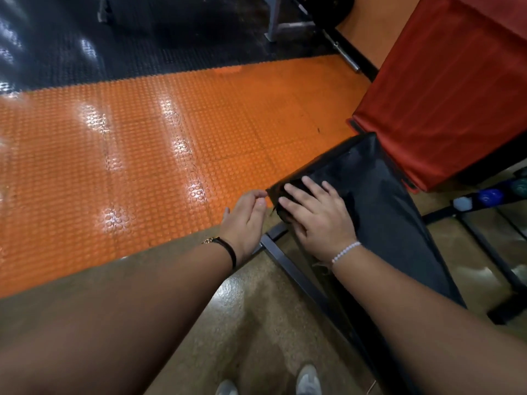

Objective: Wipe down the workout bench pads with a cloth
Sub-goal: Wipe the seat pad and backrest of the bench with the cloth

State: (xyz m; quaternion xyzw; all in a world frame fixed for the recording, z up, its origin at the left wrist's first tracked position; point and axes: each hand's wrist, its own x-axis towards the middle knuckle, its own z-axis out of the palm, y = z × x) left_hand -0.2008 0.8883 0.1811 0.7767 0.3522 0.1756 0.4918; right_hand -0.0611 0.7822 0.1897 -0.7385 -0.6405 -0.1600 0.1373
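This is a gym. The floor is studded rubber matting, a wide orange strip [171, 155] beside a black one [142, 38]. A padded workout bench stands on a dark steel frame [296, 275], with a black seat pad [385, 201] and a red back pad [445, 89]. A barbell end [345, 57] lies on the floor, and small coloured dumbbells [490, 196] sit on a low rack.

Right hand [319, 220] flat on black pad [385, 201]

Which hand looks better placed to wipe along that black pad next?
The right hand. It lies flat on the dark cloth at the corner of the black pad. The left hand is beside the pad, fingers loosely curled, seemingly holding nothing.
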